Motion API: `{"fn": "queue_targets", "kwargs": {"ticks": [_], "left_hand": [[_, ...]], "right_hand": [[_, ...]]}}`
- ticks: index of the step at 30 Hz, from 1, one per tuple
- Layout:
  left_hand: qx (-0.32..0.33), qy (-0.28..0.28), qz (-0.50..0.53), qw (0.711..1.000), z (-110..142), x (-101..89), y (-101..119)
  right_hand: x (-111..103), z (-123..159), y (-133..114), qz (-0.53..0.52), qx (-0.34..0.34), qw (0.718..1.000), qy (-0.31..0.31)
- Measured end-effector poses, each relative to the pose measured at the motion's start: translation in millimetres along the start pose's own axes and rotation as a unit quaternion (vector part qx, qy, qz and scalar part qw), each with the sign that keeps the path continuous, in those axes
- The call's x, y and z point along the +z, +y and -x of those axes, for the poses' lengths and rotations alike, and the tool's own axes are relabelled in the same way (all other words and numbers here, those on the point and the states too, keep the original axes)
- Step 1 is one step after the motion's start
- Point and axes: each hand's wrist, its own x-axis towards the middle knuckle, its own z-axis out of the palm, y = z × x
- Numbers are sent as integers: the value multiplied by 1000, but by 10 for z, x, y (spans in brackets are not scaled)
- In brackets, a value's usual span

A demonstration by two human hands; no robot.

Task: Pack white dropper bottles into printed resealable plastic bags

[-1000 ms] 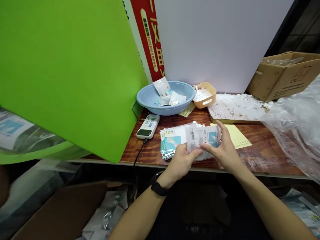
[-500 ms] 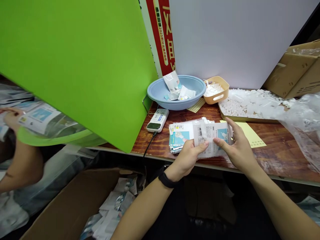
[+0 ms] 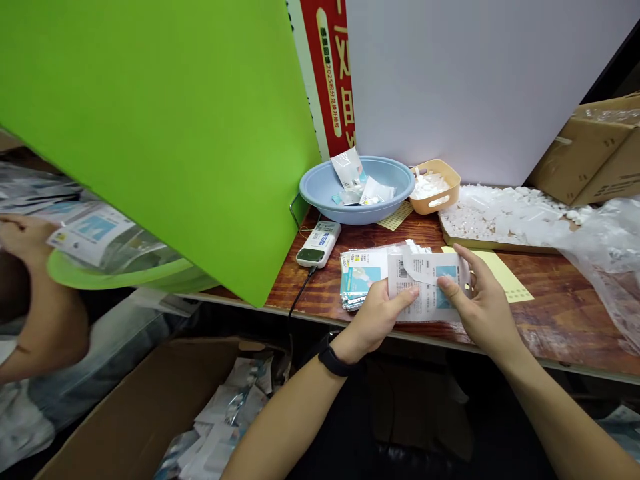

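A flat printed packaging bag (image 3: 427,297), white with a blue picture and small text, is stretched between my two hands above the table's front edge. My left hand (image 3: 383,310) pinches its left end, thumb on top. At the other end my right hand (image 3: 480,303) grips it with the thumb across the blue picture. A pale curved piece lies over or inside the bag; I cannot tell which. Just behind and to the left, a stack of similar bags (image 3: 363,277) rests on the wooden table (image 3: 555,287).
Behind stand a blue basin (image 3: 357,215) with several packets, an orange basket (image 3: 443,173) of white pieces, and a tray (image 3: 500,243) of small white bits. A white device (image 3: 319,243) with a cable sits left. A green panel (image 3: 200,133) separates me from another person's arm (image 3: 50,320).
My right thumb has shifted from near the bag's middle onto the blue picture. The pale curved piece shows more on the bag's upper part. The view has shifted slightly.
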Motion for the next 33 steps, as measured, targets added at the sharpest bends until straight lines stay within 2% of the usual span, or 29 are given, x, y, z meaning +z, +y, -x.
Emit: {"fn": "queue_targets", "kwargs": {"ticks": [6, 11, 14, 17, 18, 20, 24, 29, 33], "left_hand": [[-5, 29, 16, 999, -21, 26, -14], [10, 4, -23, 1000, -10, 20, 21], [18, -1, -74, 997, 6, 8, 36], [25, -15, -142, 989, 22, 17, 49], [27, -21, -165, 986, 28, 26, 54], [25, -33, -204, 978, 41, 52, 62], [24, -60, -253, 965, 68, 95, 54], [22, -76, -274, 958, 77, 81, 25], [1, -76, -262, 962, 74, 70, 47]], "right_hand": [[13, 44, -31, -1, 3, 1000, -1], [-7, 55, 2, 38, -21, 999, -11], [-50, 45, -43, 121, -85, 989, 29], [-105, 40, -137, 167, -195, 962, 93], [-117, 42, -168, 162, -226, 956, 93], [-121, 50, -215, 137, -252, 956, 54], [-64, 64, -231, 76, -174, 981, -44], [-21, 43, -187, 58, -80, 994, -46], [-29, 24, -180, 45, -51, 996, -59]]}}
